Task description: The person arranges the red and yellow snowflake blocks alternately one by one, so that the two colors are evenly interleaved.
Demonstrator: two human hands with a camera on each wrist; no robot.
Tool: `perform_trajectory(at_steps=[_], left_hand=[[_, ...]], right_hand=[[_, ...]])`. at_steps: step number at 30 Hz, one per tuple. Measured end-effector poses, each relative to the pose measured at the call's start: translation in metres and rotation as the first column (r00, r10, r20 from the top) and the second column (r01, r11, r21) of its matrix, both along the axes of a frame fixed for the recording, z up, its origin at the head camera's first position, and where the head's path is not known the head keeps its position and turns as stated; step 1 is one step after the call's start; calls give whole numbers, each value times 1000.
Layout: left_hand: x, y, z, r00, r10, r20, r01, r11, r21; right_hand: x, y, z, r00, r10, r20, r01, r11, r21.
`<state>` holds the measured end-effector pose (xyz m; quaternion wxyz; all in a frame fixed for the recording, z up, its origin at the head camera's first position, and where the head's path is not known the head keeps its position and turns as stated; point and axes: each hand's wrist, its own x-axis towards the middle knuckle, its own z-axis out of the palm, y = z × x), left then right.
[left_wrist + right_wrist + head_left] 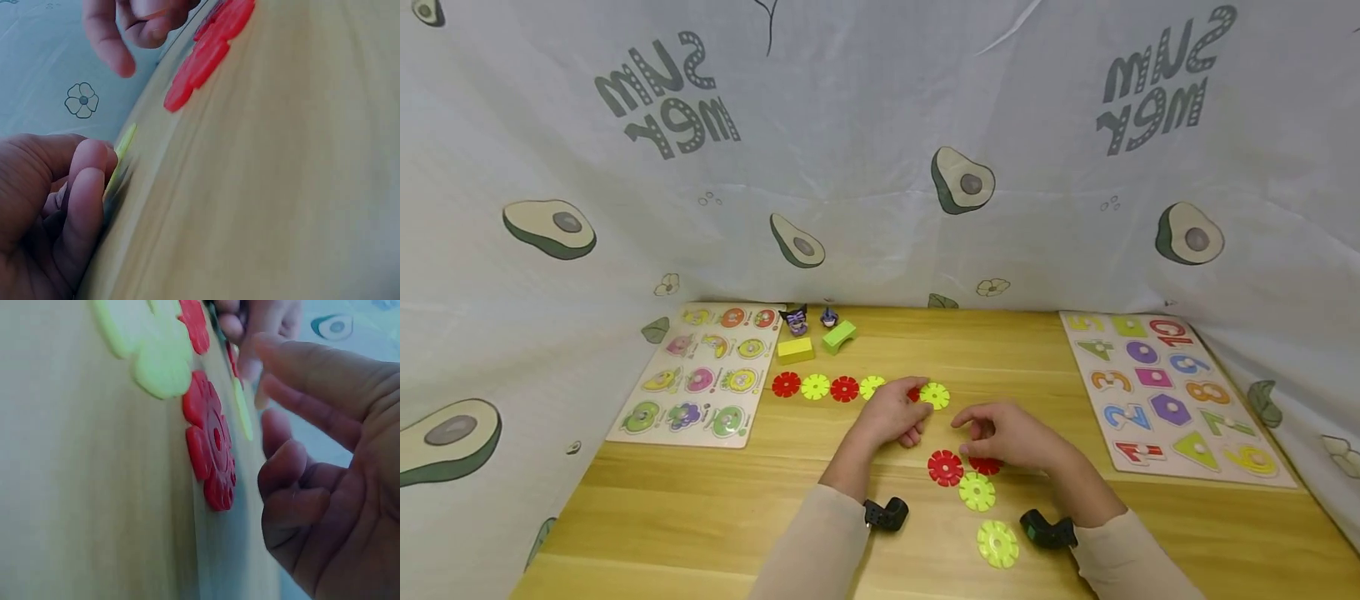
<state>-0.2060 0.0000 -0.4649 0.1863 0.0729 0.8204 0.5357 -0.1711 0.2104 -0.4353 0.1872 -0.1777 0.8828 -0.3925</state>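
Notched plastic discs, red and yellow-green, form a row on the wooden table. At the row's right end my left hand (892,413) pinches the edge of a yellow-green disc (935,396), partly covering a red disc (913,393) beside it. In the left wrist view that yellow-green disc (123,153) shows edge-on at the fingertips. My right hand (1011,433) hovers over another red disc (985,466), its fingers loosely bent and holding nothing. The right wrist view shows this red disc (212,440) lying apart from the fingers.
Nearer to me lie a red disc (945,468) and yellow-green discs (977,492). A fruit puzzle board (647,425) lies left, a number and shape board (1157,462) right. At the back stand a yellow block (795,351), a green arch block (839,337) and small figurines (796,321).
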Motion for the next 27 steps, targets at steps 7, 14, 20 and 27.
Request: perform_trajectory(at_steps=[7,14,20,27], left_hand=[[-2,7,1,1000,12,13,-12,1000,-14],[-1,11,-1,1000,-2,-22,1,998,-67],[-1,13,-2,1000,16,-8,-17,998,-59],[-3,13,-4,1000,17,-8,-17,999,-49]], right_hand=[[16,-9,0,993,113,18,-113,994,-7],[24,-17,-3,990,141,-28,-139,988,71],[26,-21,-1,992,112,-52,-105,987,123],[26,-23,-1,989,74,-130,-50,982,182]])
